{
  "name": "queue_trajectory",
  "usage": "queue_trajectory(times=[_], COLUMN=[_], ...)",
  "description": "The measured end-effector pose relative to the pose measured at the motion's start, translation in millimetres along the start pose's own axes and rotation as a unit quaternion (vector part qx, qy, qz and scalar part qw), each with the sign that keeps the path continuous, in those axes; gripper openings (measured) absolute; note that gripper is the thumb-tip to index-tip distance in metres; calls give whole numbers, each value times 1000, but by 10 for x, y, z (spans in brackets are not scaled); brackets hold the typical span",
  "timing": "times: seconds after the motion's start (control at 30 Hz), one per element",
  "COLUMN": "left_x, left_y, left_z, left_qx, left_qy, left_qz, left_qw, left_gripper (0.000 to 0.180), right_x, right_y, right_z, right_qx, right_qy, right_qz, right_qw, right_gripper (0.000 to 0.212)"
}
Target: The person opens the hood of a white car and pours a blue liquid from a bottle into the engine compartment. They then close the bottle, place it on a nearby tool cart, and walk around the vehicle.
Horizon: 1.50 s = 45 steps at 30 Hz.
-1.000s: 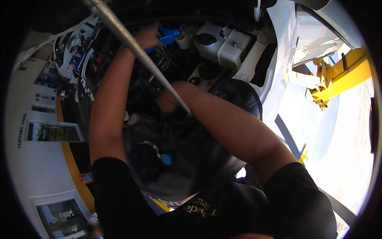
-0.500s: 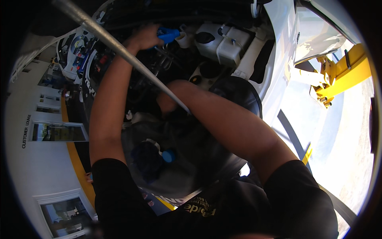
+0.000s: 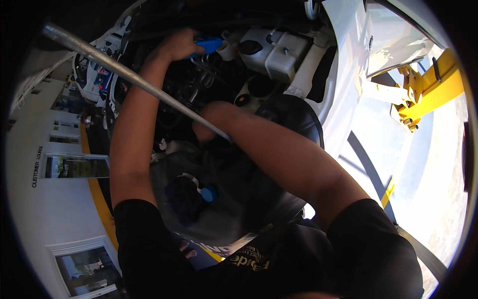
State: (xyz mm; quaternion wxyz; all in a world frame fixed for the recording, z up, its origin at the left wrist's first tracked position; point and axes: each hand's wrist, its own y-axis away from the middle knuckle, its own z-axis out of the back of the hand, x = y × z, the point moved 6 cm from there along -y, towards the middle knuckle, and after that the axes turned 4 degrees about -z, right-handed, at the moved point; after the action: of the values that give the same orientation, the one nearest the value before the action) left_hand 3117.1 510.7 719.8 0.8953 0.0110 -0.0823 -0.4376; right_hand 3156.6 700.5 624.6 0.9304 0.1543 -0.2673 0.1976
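My left hand (image 3: pixel 180 46) reaches to the far part of a car's engine bay. Its fingers close round a blue object (image 3: pixel 210 45) that looks like a plastic handle or lamp; its exact kind does not show. Just right of that stand a pale filler neck (image 3: pixel 227 50) and a whitish fluid tank (image 3: pixel 286 54) with a black cap (image 3: pixel 250 47). My right hand (image 3: pixel 203 130) dips low among dark hoses and engine parts, where its fingers are hidden. Across both forearms, nearer the camera, slants a grey metal rod (image 3: pixel 134 78).
A dark fender cover (image 3: pixel 234 199) drapes over the car's near edge. On it lie a bunched dark cloth (image 3: pixel 183 199) and something white with a blue cap (image 3: pixel 209 193). The white body panel (image 3: pixel 343 99) and a yellow lift arm (image 3: pixel 433 92) are at right; a white wall (image 3: pixel 74 209) is at left.
The whole view has shifted slightly, with the rod now lower at its upper left end. Both hands keep nearly the same places in the engine bay, the left still gripping the blue object.
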Motion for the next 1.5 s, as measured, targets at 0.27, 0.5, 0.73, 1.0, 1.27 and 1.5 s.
queue_trajectory(times=[0.27,0.5,0.73,1.0,1.27,1.5], left_x=[34,-9,-51,-35,-48,114], left_y=[-97,-136,-147,-214,-215,116], left_z=[-14,34,68,79,80,-214], left_qx=[1,39,40,73,76,-35], left_qy=[21,30,30,13,7,121], left_qz=[7,46,33,32,39,68], left_qw=[1000,998,998,997,996,990], left_gripper=[69,60,57,53,53,77], right_x=[25,22,1,-6,-18,-24], right_y=[-10,-60,-40,-76,-71,-67], right_z=[1,-26,-16,-21,-18,-10], right_qx=[13,29,3,10,5,18], right_qy=[-3,-10,-18,-25,-29,-13], right_qz=[12,11,0,-1,-10,-17], right_qw=[1000,999,1000,1000,1000,1000], right_gripper=[23,22,23,24,24,28])
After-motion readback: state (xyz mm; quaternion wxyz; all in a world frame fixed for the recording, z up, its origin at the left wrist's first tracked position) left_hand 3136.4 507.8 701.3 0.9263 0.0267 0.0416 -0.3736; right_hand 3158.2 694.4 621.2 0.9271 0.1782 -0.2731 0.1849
